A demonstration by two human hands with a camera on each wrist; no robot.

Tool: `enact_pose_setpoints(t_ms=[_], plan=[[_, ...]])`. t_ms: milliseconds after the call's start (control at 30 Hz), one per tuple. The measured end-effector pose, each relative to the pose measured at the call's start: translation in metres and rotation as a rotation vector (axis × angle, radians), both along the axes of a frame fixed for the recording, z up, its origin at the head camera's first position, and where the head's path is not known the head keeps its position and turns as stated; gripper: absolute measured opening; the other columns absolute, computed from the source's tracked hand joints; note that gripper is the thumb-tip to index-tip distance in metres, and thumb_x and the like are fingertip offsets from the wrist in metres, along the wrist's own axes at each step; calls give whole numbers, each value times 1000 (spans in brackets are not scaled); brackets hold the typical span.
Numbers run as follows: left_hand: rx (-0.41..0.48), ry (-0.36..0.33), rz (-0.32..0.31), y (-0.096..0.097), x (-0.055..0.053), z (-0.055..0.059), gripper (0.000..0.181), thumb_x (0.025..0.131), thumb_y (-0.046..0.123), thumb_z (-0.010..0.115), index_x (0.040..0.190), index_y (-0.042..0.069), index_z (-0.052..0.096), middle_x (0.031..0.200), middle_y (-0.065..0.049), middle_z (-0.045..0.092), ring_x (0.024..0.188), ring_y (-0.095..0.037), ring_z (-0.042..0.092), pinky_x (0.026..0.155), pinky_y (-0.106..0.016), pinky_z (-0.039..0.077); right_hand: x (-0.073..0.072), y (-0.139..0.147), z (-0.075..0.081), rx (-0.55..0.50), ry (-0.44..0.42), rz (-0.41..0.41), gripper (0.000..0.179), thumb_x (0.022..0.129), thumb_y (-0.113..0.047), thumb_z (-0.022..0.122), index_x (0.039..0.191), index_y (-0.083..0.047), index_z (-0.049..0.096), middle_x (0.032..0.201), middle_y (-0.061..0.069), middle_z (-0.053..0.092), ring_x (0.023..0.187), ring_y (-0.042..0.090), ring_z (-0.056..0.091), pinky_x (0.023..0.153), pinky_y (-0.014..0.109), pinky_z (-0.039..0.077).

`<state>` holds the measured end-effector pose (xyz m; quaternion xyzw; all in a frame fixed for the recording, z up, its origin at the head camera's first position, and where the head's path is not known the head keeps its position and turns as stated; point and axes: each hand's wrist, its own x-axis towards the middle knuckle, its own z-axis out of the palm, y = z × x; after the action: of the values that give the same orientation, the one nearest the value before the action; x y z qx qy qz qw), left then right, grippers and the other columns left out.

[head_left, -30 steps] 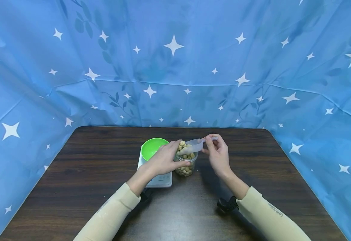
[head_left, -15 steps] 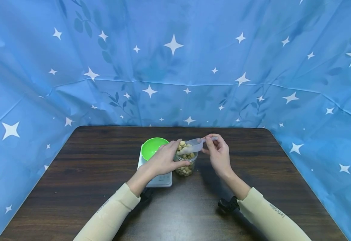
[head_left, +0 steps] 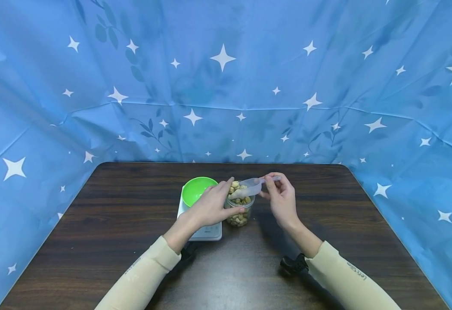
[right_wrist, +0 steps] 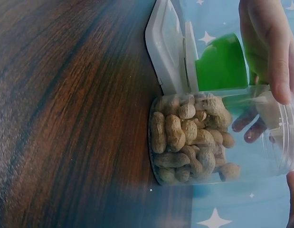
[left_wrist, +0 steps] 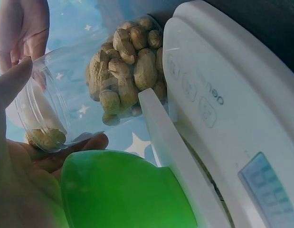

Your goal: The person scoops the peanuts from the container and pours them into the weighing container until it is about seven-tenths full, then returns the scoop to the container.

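My left hand (head_left: 206, 206) grips the clear jar (head_left: 238, 221) near its mouth, thumb on the near side and the other fingers round the far side. Peanuts in their shells (right_wrist: 194, 137) fill the lower part of that upright jar. A translucent white scoop (head_left: 251, 187) leans in at the mouth with peanuts at its front end. Its handle is pinched between thumb and fingers of my right hand (head_left: 282, 200), just right of the jar. In the left wrist view, a peanut (left_wrist: 47, 137) shows near the rim; the scoop's bowl is partly hidden behind the clear wall.
Left of the jar, a green bowl (head_left: 196, 189) rests on a white kitchen scale (head_left: 206, 234), partly behind my left hand and forearm. The scale's display (left_wrist: 270, 187) is too blurred to read. Beyond the dark wooden table (head_left: 133, 215) hangs a blue star-patterned cloth (head_left: 226, 86).
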<state>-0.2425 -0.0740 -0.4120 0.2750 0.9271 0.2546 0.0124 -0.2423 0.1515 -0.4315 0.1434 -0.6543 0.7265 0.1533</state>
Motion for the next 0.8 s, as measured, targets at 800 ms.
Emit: enact_pose_setpoints(t_ms=[800], plan=[[9,62,-35,-1,3,-2,102,96,61,62,165,8,11,152,-14,47,141,-27,44,119,-55,22,1,-1,-1,-49,-9,-11,32,109,-16,54,119,14,53,115,22,66,107,26,67,80,33,59]])
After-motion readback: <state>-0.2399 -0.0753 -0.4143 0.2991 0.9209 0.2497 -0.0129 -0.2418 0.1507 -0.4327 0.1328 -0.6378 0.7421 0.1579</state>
